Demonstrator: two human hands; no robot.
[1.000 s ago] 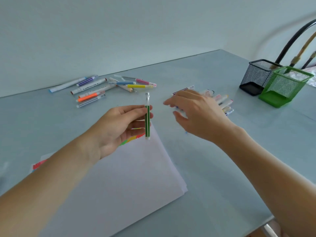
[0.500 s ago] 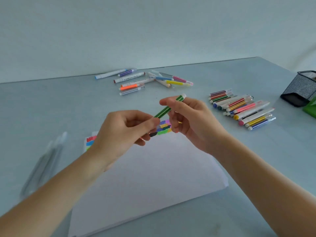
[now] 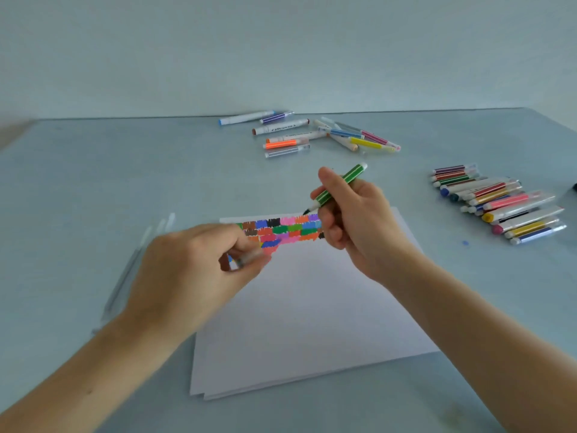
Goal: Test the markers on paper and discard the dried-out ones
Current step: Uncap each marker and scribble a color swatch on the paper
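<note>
With many swatches point(image 3: 282, 230) already inked on the paper point(image 3: 312, 307), an uncapped green marker point(image 3: 338, 185) is gripped by the right hand point(image 3: 356, 223) above it for testing, its cap point(image 3: 249, 257) is pinched in the left hand point(image 3: 193, 267), and a row of markers point(image 3: 499, 203) right of the paper is judged untested.

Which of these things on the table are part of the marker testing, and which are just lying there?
In use:
green striped marker in the right hand
clear cap in the left hand
white paper with colour swatches

Lying about:
clear plastic sleeve
blue ink spot

Pale blue-grey table point(image 3: 93, 189), plain pale wall point(image 3: 281, 51) behind, small blue spot point(image 3: 465, 243)
</note>
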